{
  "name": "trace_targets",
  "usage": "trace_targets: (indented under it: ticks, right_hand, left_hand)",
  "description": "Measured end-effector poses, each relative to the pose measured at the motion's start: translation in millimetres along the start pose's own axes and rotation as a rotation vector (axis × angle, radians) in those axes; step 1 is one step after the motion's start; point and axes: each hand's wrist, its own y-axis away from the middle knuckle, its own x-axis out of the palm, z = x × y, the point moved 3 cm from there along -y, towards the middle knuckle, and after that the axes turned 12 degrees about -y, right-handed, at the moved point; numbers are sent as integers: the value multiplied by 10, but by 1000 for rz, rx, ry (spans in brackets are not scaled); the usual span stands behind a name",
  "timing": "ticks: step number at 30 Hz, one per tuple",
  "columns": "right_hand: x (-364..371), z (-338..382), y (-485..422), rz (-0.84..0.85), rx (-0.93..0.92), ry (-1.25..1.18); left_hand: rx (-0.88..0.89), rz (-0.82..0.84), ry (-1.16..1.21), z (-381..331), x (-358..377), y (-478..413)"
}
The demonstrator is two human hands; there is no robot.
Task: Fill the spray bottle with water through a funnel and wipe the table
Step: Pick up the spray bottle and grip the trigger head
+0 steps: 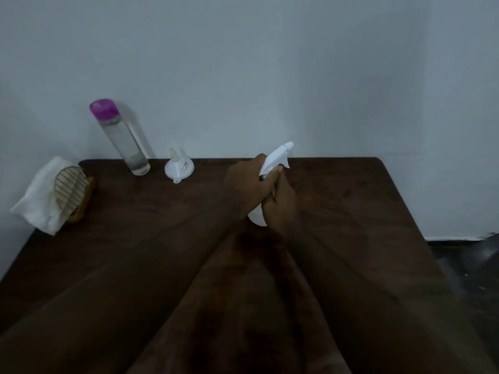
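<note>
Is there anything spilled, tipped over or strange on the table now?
No spill shows. The funnel rests on its wide mouth, spout up. The white cloth hangs over the table's left edge. Both hands hold the spray bottle.

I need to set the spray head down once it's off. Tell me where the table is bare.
The widest bare wood is right of both hands and the spray bottle, out to the table edge. Another open patch lies between the funnel and the left hand. The back-left is crowded: water bottle, funnel, and cloth with basket.
</note>
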Motion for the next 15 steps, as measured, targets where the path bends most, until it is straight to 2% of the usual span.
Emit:
trace_targets:
  ticks: [6, 11, 15]
  right_hand:
    - [135, -9, 276, -85, -204, -111]
    - [90, -82, 324, -27, -304, -82]
    - [135, -66, 382, -8, -281, -98]
  left_hand:
    - [128, -284, 105, 122, -38, 304]
    - [182, -385, 142, 199, -15, 436]
    - [193, -435, 108, 239, -115, 578]
